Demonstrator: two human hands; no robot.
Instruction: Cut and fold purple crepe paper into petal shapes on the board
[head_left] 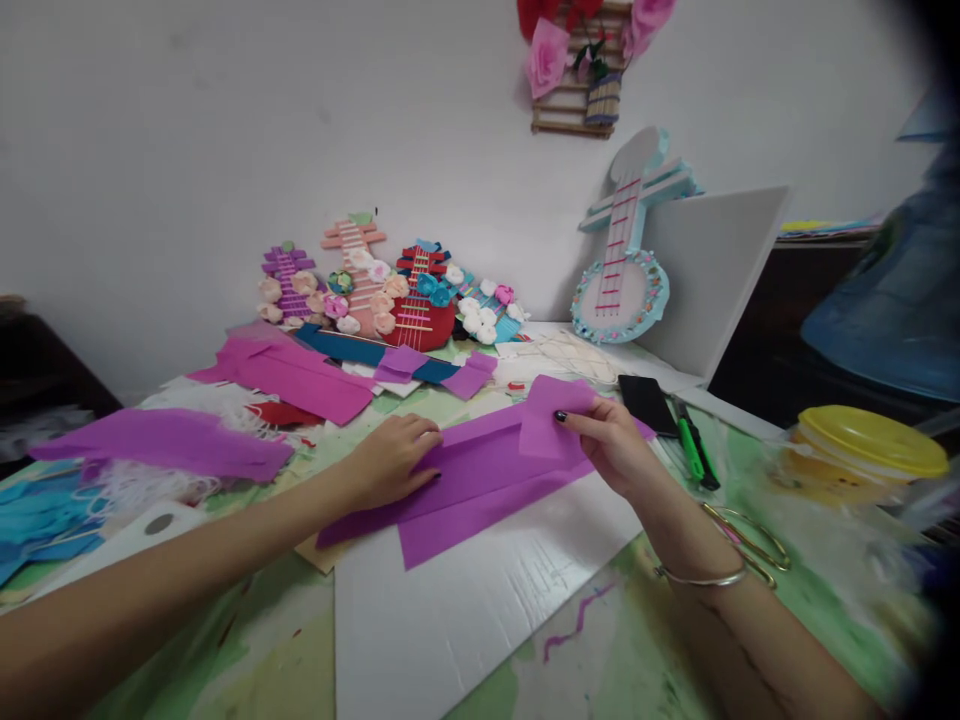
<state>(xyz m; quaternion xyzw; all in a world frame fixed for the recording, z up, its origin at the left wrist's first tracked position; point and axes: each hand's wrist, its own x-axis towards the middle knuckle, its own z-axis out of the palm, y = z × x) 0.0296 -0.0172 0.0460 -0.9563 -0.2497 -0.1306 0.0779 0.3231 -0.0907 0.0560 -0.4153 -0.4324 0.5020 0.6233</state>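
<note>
A folded strip of purple crepe paper (465, 475) lies slantwise over a white foam board (450, 620). My left hand (394, 460) rests on the strip's left part, its thumb apart from the bent fingers. At the right end, my right hand (619, 440) pinches a small purple crepe paper piece (547, 420) between thumb and fingers, above the strip. Its fingers behind the piece are partly hidden. A silver bangle circles my right wrist.
Right of my right hand are a black phone (646, 404), green box cutter (691, 445), gold-handled scissors (750, 540) and yellow-lidded tub (862, 450). Pink paper (292, 375) and purple paper (172, 440) lie left. Decorated paper instruments (420, 310) stand along the wall.
</note>
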